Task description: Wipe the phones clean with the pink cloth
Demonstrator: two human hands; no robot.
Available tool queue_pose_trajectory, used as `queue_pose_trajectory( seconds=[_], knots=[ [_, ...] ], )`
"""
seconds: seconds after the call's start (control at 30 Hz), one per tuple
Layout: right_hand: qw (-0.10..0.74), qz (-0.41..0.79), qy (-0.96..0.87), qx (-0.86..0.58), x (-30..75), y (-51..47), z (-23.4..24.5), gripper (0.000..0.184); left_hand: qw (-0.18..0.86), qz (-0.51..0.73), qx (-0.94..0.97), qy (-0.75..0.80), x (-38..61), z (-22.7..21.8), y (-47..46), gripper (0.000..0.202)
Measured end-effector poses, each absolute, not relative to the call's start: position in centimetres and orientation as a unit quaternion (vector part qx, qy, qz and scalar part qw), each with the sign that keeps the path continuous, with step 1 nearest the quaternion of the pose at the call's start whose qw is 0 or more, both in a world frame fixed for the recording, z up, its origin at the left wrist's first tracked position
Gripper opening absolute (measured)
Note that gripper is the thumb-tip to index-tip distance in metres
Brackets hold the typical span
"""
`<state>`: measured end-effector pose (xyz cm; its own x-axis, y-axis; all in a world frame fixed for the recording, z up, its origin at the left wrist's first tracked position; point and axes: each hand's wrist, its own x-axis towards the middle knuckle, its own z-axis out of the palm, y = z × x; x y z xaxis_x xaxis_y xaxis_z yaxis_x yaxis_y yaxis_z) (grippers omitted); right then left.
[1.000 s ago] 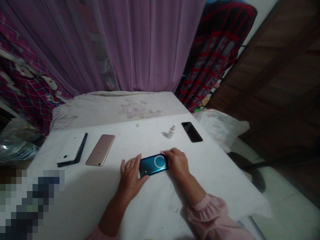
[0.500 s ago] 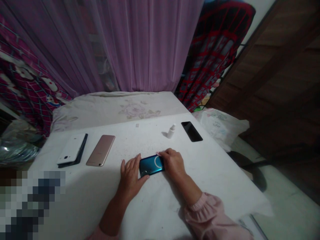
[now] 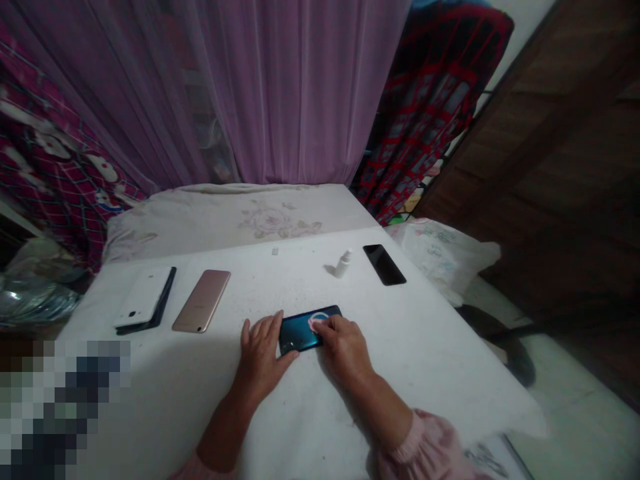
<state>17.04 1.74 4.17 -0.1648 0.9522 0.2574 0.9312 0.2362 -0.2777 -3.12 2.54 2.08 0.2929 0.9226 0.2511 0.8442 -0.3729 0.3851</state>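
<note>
Containers number two (contents of neither can be made out): a small white bottle (image 3: pixel 343 263) stands upright past the hands, and a crumpled plastic bag (image 3: pixel 445 257) lies off the table's right edge. On the white table (image 3: pixel 450 347), from the left: a white phone (image 3: pixel 143 297) on a dark case, a rose-gold phone (image 3: pixel 201 301), then the left hand (image 3: pixel 261 353), fingers flat and released, thumb against the blue phone (image 3: pixel 300 333). The right hand (image 3: pixel 345 347) curls its fingertips onto a small pink pad (image 3: pixel 316 325), pressing it on that phone at table centre. A black phone (image 3: pixel 384 264) lies beside the bottle. Purple curtain (image 3: pixel 290 93) hangs behind.
</note>
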Motion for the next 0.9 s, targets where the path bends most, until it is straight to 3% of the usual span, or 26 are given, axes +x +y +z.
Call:
queue_pose_trajectory(
  seconds=[0.13, 0.33, 0.7, 0.9],
  knots=[
    [0.199, 0.012, -0.778, -0.596, 17.7, 1.0, 4.1, 0.028, 0.104, 0.213, 0.808, 0.54, -3.3, 2.6, 2.6, 0.056],
    [0.168, 0.022, -0.75, -0.639, 16.6, 4.2, 4.8, 0.021, 0.105, 0.213, 0.811, 0.534, -3.4, 2.9, 2.6, 0.053],
    [0.217, -0.009, -0.771, -0.599, 19.5, 0.2, 3.2, 0.029, 0.12, 0.208, 0.809, 0.537, -3.3, 2.8, 2.6, 0.053],
    [0.223, -0.017, -0.747, -0.626, 17.7, 3.2, 3.7, 0.02, 0.116, 0.203, 0.811, 0.536, -3.3, 2.9, 2.6, 0.052]
  ],
)
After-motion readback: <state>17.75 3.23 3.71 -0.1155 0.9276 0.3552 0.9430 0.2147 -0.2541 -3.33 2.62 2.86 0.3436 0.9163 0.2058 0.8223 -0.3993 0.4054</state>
